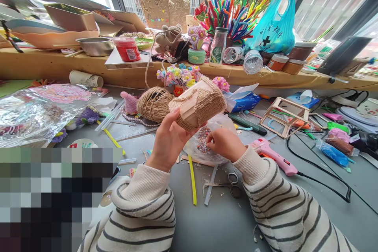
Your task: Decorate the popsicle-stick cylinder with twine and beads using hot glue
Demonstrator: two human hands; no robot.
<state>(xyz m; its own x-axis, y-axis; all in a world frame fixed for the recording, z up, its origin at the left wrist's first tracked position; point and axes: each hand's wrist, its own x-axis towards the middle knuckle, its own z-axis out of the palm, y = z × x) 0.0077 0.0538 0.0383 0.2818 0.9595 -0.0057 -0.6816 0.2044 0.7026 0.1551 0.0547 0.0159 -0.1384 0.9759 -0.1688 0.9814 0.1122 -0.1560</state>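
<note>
My left hand (169,139) is wrapped round a tilted pot (189,108) covered with wooden sticks and twine, holding it above the table. My right hand (226,143) has its fingers pinched together at a clear plastic bag (191,143) of tiny coloured beads (203,138); whatever is between the fingertips is too small to make out. Behind the pot lies a ball of jute twine (153,106). Below the bag are a yellow glue stick (192,181), a clear glue stick (210,185) and scissors (227,185). A pink glue gun (276,157) rests beside my right sleeve.
At the right stands a small wooden-stick frame (285,116), with the glue gun's black cord (325,169) looping nearby. A shelf (118,73) at the back carries a red tub (126,49), a glass bottle (218,47) and pipe cleaners (227,17). Plastic-wrapped pieces (44,110) lie left.
</note>
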